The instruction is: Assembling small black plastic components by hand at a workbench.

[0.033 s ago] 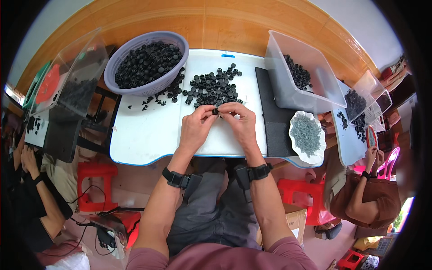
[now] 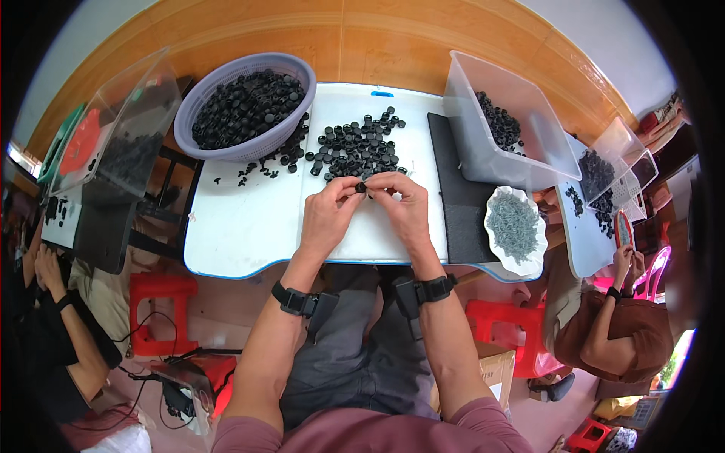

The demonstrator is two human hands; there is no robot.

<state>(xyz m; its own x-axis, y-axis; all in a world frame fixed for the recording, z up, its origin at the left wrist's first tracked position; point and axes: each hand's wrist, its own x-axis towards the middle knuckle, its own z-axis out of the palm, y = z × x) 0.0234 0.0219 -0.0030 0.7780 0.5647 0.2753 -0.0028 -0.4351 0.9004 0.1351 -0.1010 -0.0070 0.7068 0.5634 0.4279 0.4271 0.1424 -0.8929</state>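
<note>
Over the white table my left hand [image 2: 329,219] is closed in a pinch, thumb and forefinger on a small black round cap [image 2: 361,187]. My right hand [image 2: 405,215] meets it from the other side, its thumb and fingertips pressed against the same piece. Whether a smaller part sits between the fingertips is hidden. Just beyond both hands lies a loose pile of black caps [image 2: 359,147]. At the right, a white scalloped dish [image 2: 535,263] holds many thin grey-green pieces.
A lavender basket [image 2: 185,128] full of black caps stands back left, with small black bits [image 2: 260,170] beside it. Back right, a clear bin [image 2: 521,172] holds more black parts, next to a black mat [image 2: 462,204]. Two people work at tables on either side, near red stools [image 2: 162,313].
</note>
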